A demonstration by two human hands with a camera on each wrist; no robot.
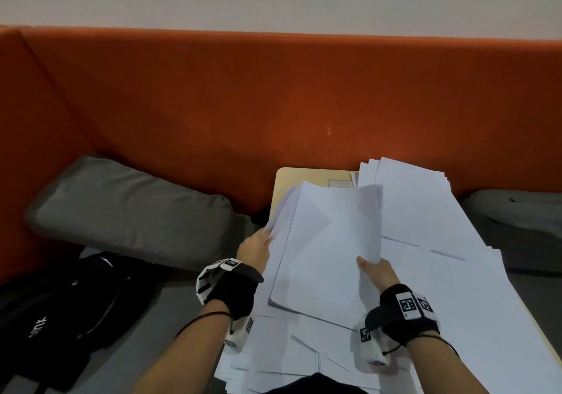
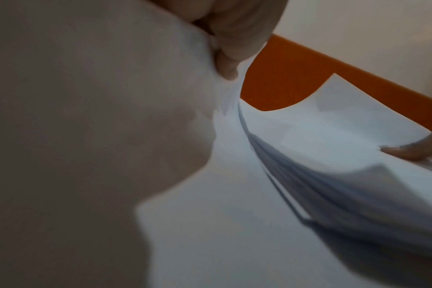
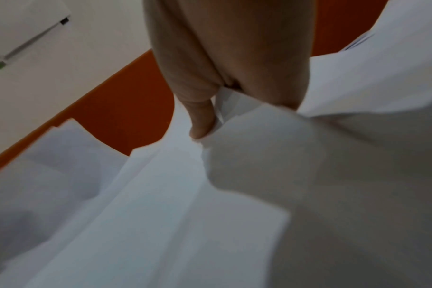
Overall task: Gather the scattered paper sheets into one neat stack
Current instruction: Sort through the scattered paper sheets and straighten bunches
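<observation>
Orange padded seating point(image 1: 213, 95) backs a pale wooden desk point(image 1: 284, 180) strewn with loose white paper sheets point(image 1: 456, 287), above which the left hand point(image 1: 254, 249) and right hand point(image 1: 378, 273) each pinch a side edge of a raised bundle of white sheets point(image 1: 325, 247) near the desk's left edge. From the left wrist, curled fingers point(image 2: 228, 64) clamp the bundle's point(image 2: 333, 136) edge. From the right wrist, the thumb point(image 3: 200, 117) presses the bundle point(image 3: 160, 194) against fingers hidden beneath.

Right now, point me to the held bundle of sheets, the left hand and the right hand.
held bundle of sheets point(image 1: 325, 250): head view, middle of top sheet.
left hand point(image 1: 254, 249): head view, back of hand at the bundle's left edge.
right hand point(image 1: 378, 273): head view, back of hand at the bundle's right edge.
</observation>
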